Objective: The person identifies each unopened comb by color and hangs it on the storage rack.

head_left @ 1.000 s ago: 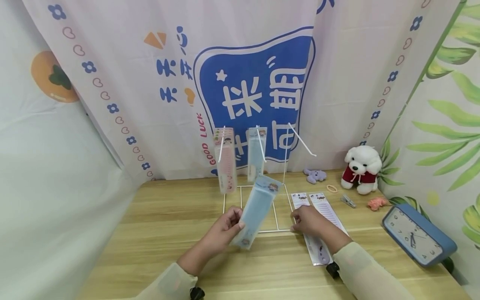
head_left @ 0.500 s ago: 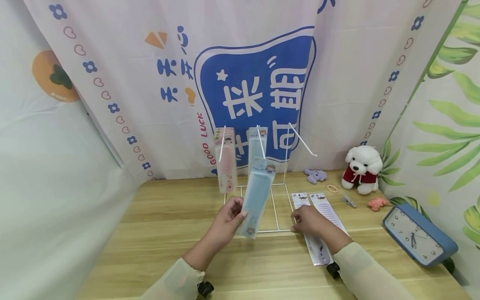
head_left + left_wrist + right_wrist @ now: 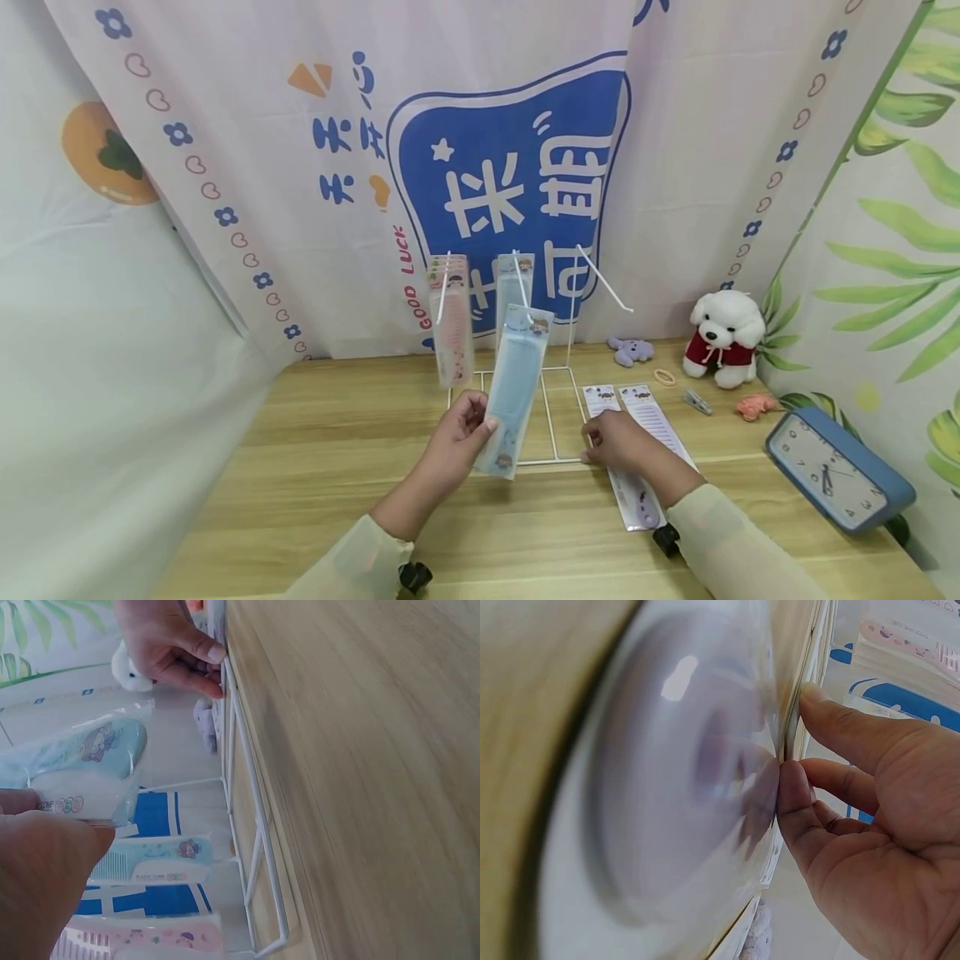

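Note:
My left hand pinches the lower end of a blue comb in a clear packet, held nearly upright. The packet's top overlaps the tip of the middle hook of a white wire display rack. Another packaged blue comb hangs on that hook, and several packaged pink combs hang on the left hook. In the left wrist view the held comb's handle shows beyond the thumb. My right hand grips the rack's front right base corner, thumb and fingers around the wire.
Two white packets lie under and beside my right forearm, one showing a purple comb handle. Behind them are a purple toy, a wooden ring, a clip, a plush dog and a blue clock.
My left hand has moved up and slightly right, bringing the blue comb more upright, its top now at the middle hook's tip. The right hand stays on the rack.

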Motion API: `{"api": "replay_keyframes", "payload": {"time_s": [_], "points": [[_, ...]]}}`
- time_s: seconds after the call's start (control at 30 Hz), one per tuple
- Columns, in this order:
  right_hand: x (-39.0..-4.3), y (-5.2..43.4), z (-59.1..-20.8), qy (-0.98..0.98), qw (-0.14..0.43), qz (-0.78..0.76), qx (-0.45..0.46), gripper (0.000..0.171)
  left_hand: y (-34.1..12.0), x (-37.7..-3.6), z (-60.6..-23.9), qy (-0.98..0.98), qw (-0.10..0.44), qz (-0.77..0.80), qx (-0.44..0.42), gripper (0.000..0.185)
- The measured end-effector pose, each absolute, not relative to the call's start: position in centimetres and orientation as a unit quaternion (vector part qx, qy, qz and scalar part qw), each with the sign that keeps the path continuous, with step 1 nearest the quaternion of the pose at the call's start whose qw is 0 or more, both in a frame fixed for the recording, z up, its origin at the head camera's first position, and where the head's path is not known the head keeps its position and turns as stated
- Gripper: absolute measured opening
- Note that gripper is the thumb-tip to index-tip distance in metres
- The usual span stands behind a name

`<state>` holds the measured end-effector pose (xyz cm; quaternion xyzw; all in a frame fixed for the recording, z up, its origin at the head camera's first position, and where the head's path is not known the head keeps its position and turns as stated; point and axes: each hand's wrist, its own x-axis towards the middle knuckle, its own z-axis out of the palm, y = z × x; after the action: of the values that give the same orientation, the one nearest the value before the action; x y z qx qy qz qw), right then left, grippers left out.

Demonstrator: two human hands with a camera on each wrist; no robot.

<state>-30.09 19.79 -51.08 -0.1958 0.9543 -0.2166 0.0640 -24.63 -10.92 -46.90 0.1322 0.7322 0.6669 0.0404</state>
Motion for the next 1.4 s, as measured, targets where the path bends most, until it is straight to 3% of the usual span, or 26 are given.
{"api": "replay_keyframes", "payload": {"time_s": [0.33,0.57,0.8,1.07,1.4], "points": [[-30.1,19.9,-51.1,0.957,0.069,-0.208,-0.190,0.018,-8.2,-26.2,-45.9,0.750,-0.048,0.657,0.061,0.021],[-29.9,20.1,-51.0,0.955,0.064,-0.217,-0.190,0.019,-6.4,-29.3,-44.9,0.730,-0.083,0.678,0.020,0.022],[-30.0,20.0,-51.3,0.949,0.056,-0.221,-0.219,0.040,-5.9,-32.2,-46.0,0.739,-0.090,0.667,-0.029,0.020],[-30.2,19.9,-51.2,0.953,0.063,-0.218,-0.200,0.033,-5.8,-34.2,-46.7,0.734,-0.101,0.672,-0.012,0.015],[-30.3,20.0,-51.1,0.954,0.058,-0.213,-0.203,0.038,-5.1,-35.6,-46.6,0.752,-0.119,0.647,-0.027,0.012]]}}
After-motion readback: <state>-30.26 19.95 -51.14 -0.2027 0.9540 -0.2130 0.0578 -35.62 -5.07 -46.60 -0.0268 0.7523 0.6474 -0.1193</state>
